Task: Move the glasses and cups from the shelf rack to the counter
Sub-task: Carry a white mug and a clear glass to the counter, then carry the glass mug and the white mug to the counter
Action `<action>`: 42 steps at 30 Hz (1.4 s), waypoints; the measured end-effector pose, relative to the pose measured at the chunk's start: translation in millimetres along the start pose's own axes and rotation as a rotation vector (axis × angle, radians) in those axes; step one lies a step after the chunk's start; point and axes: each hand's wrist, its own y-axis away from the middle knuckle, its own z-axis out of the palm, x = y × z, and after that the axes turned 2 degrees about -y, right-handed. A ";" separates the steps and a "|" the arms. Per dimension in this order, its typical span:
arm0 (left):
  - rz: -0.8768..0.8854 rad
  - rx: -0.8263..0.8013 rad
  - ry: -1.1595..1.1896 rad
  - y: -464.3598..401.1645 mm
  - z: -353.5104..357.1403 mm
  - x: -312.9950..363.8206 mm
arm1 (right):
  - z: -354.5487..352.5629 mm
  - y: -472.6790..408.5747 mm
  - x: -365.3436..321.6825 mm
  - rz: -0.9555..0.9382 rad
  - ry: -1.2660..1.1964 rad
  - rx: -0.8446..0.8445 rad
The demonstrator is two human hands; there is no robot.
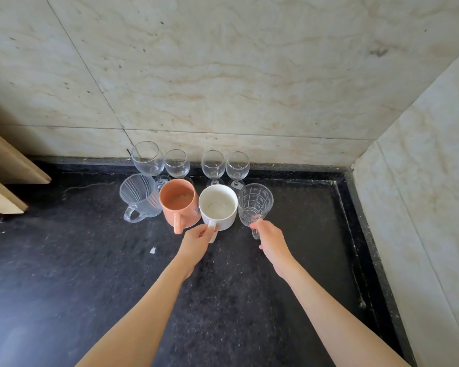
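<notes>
Left hand [196,241] clamped on white mug [217,206] handle, mug down on black worktop [90,274]. Right hand [269,241] gripping patterned glass mug [255,203] handle, just right of white mug. Orange mug [179,202] touching its left. Wine glasses [212,165] behind.

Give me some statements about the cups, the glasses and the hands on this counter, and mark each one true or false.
1. Four wine glasses stand at the wall. True.
2. The left hand holds the orange mug. False: it holds the handle of the white mug.
3. The right hand grips the patterned glass mug by its handle. True.
4. The ribbed glass mug lies on its side. False: it stands upright.
5. The counter is white. False: it is black.
</notes>
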 end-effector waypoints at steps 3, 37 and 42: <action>0.004 0.044 -0.042 10.2 -1.6 1.3 | -1.1 9.6 2.2 -0.072 0.086 0.060; -0.162 1.469 -0.676 675.7 -316.9 -330.1 | 379.2 565.8 -9.0 -1.850 0.737 -0.590; -0.386 1.574 -0.582 788.4 -291.8 -417.7 | 443.1 699.9 58.7 -2.008 0.619 -0.850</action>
